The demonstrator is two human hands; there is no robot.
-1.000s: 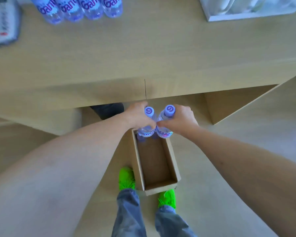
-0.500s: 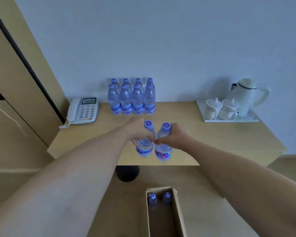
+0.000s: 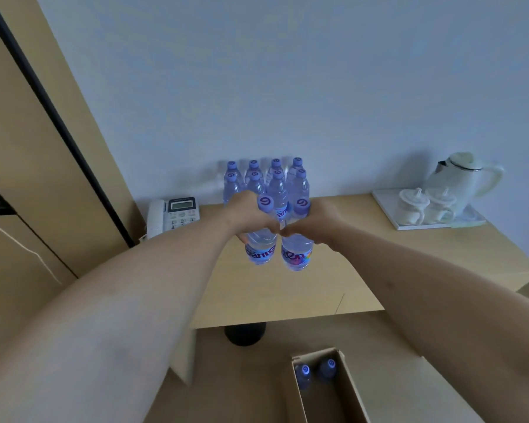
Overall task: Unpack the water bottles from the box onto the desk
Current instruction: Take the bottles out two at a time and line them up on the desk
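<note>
At the far left of the desk [image 3: 364,270] sat a telephone [image 3: 174,215], and just right of it, against the wall, stood the bottles already unpacked [image 3: 266,181], in two close rows. My left hand [image 3: 251,216] was wrapped tight around the upper body of one bottle [image 3: 261,239], its cap showing above my knuckles and its label hanging below my fist. Right beside it, knuckles nearly touching, my right hand [image 3: 313,222] gripped a second bottle [image 3: 297,248] the same way. Both bottles hung over the middle of the desk, in front of the standing rows and not yet set down, as far as I could judge. Down on the floor to the right, the box [image 3: 348,389] held two more bottles [image 3: 315,372] at its far end. At the far right of the desk a tray [image 3: 388,209] carried two cups [image 3: 422,206] and a kettle [image 3: 461,175].

The risk I saw was in the landing. The two bottles I held were crowded together, so putting them down at a tilt could knock one against the other or into the front row and topple it. Pushing too far back might shove the rows toward the wall. My grip sat high, so the heavy bottoms could swing.
</note>
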